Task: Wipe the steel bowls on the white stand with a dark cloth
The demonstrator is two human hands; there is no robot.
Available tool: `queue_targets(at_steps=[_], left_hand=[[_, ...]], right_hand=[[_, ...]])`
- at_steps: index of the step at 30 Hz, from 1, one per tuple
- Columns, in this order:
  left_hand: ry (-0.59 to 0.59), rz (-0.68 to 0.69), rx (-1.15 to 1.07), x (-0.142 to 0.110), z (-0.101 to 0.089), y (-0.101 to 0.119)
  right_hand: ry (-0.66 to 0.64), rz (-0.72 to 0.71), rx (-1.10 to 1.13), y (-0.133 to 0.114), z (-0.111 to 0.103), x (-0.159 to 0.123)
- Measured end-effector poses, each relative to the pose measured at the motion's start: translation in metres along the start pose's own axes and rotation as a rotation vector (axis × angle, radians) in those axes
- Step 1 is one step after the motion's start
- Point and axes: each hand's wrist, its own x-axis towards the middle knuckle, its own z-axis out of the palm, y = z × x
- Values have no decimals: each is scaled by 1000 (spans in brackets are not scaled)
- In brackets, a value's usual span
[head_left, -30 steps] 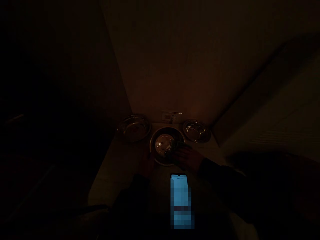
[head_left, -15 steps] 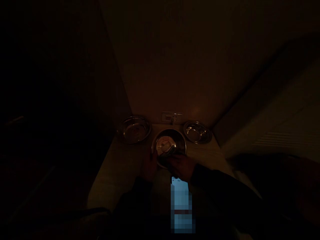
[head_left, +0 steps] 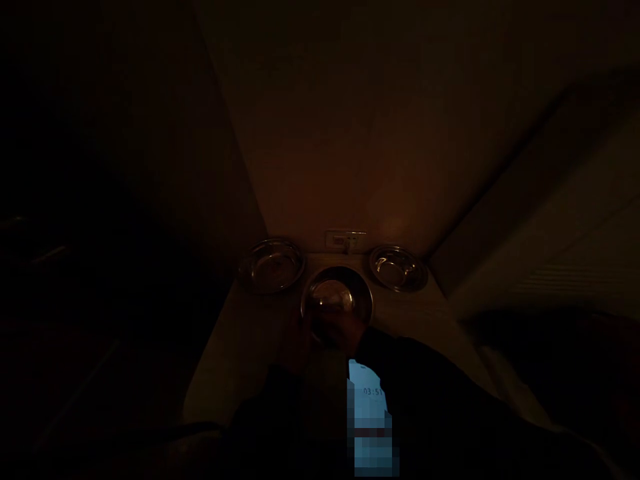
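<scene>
In the dim light a shiny metal bowl (head_left: 363, 293) stands at the middle of the small wooden table. My left hand (head_left: 296, 333) is at its left side, fingers closed on the rim; the hand is very dark. My right hand (head_left: 345, 328) reaches over the front rim into the bowl, fingers curled down. What it holds inside is lost in shadow. Just below my right wrist a lit phone (head_left: 367, 400) shows 03:51, its lower part pixelated.
A metal dish (head_left: 273, 267) stands at the table's back left and a smaller metal dish (head_left: 397, 269) at the back right. Behind them a power socket (head_left: 345, 241) with a plug is on the wall. The table's left edge drops into darkness.
My right hand has moved left and deeper over the bowl, toward my left hand. The phone's screen now shows a time. The view has shifted slightly and looks darker around the hands.
</scene>
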Motion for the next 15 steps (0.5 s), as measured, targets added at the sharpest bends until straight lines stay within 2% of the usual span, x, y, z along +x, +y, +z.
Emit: queue_targets(at_steps=[2,5,9,12,15], left_hand=[[15,-17,-6,1,-1,-2],[39,-33,-33,4,-2,-7],[37,0,-103,5,3,-14],[65,-21,-97,4,8,-15],[23,-24,-122,5,9,-11]], right_hand=[[31,15,-93,3,5,14],[-24,26,-299,19,-5,24],[-87,142,-471,40,-23,11],[-58,241,-442,44,-21,2],[73,278,-280,33,-8,10]])
